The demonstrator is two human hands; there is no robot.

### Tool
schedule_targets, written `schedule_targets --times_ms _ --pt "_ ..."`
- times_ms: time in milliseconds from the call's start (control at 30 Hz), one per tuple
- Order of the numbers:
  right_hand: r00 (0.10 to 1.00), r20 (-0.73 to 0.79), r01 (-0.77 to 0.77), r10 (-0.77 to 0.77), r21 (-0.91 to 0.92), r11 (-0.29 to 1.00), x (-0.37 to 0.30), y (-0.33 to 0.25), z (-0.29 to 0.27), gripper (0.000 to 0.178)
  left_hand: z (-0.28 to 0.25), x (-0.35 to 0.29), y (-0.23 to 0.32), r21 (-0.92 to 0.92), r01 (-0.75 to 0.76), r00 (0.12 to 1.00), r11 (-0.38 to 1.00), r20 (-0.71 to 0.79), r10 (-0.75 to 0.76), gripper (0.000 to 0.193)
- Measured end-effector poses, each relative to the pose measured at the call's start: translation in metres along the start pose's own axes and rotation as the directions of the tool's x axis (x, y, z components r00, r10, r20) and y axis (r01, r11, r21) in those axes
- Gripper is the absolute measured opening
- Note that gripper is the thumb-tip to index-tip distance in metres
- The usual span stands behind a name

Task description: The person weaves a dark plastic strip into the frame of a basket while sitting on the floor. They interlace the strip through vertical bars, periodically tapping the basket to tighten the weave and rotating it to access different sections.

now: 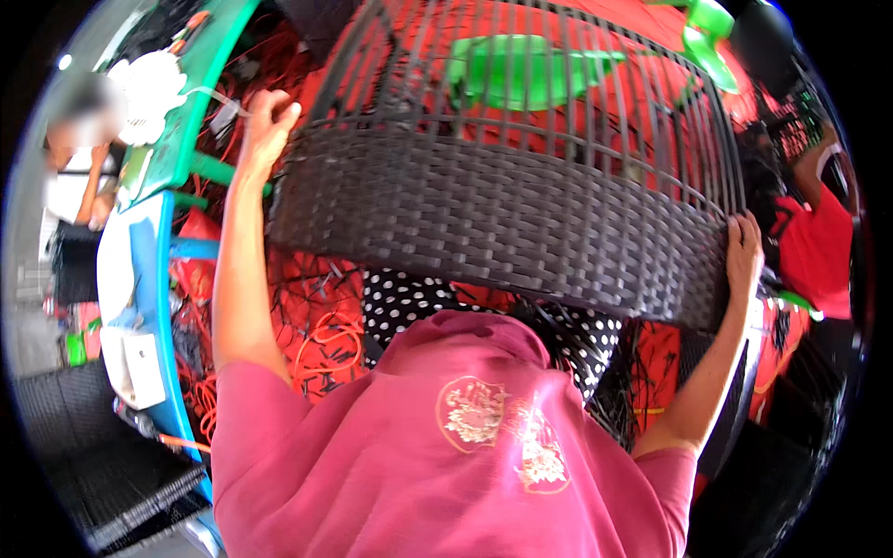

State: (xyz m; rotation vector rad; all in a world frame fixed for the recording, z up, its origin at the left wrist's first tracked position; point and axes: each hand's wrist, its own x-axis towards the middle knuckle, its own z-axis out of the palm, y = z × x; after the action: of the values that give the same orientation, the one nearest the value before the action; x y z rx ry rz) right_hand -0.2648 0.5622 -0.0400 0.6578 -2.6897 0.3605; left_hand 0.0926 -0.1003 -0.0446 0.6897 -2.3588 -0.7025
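Observation:
A dark brown wicker frame spans the space in front of me, its near band tightly woven and its far part showing bare slats. My right hand grips the right end of the frame, fingers over the edge. Beyond the frame's left corner, my left hand is raised with fingers bent and the thumb apart; I see nothing between them. A pale thin strip ends beside that hand, and whether it touches is unclear. Black cloth with white dots covers my lap below the frame.
Along the left stand a green table, a blue stool and a white fan. A green plastic chair shows through the slats. Scraps and an orange cord litter the red floor. People sit at far left and right.

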Motion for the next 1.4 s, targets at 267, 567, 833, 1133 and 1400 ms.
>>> schedule_targets --times_ms 267,567,833,1133,1400 --pt "0.900 -0.126 0.431 -0.418 0.098 0.897 -0.004 -0.148 -0.046 0.049 0.112 -0.049 0.252 -0.065 -0.616 0.676 0.785 0.469 0.569 0.108" --pt "0.941 -0.002 0.339 -0.340 0.052 0.939 -0.023 -0.174 -0.010 0.053 0.182 -0.069 0.313 0.160 -0.635 0.664 0.756 0.612 0.428 0.101" --pt "0.890 0.001 0.440 -0.455 0.254 0.861 -0.035 -0.158 -0.030 0.048 0.145 -0.084 0.297 -0.044 -0.686 0.550 0.726 0.622 0.558 0.091" --pt "0.989 0.043 0.137 -0.139 0.041 0.990 -0.035 -0.087 -0.038 0.053 0.067 -0.061 0.199 0.204 -0.459 0.747 0.865 0.616 0.250 0.095" --pt "0.994 0.044 0.106 -0.104 -0.026 0.994 -0.040 -0.081 -0.039 0.047 0.070 -0.072 0.188 0.215 -0.438 0.871 0.873 0.341 0.353 0.072"
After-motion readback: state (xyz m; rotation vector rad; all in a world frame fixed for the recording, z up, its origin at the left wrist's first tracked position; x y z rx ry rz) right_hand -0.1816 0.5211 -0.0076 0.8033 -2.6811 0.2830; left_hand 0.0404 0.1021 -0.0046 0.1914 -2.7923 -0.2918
